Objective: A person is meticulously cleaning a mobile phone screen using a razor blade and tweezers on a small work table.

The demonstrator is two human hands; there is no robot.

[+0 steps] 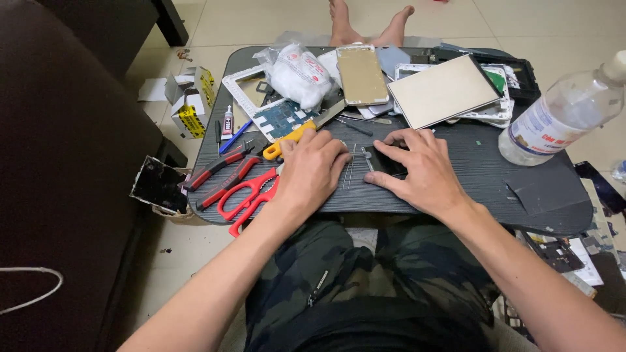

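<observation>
Left edge of the desk (456,189): red-handled pliers (218,171) and red scissors (251,195) lie idle, well clear of the work. A yellow-handled blade (306,129) sits just behind my left hand (312,171).

Left hand rests palm-down on the desk, fingers (336,156) curled loosely together, tips touching or just beside thin metal tweezers (352,166). I can't tell if they pinch anything.

Right hand (417,166) lies flat over a small dark part (385,163), fingers spread, pressing it to the desk near the front edge, centre. The part is mostly covered; its long axis seems to run away from me, slightly tilted, but I can't tell which end is which.

My read on progress: teardown well along. Behind the hands lie a gold phone back (362,75), white frame (244,88), circuit board (280,117) and tablet panel (443,90), all separated. The small part looks mid-work, nothing reassembled.
</observation>
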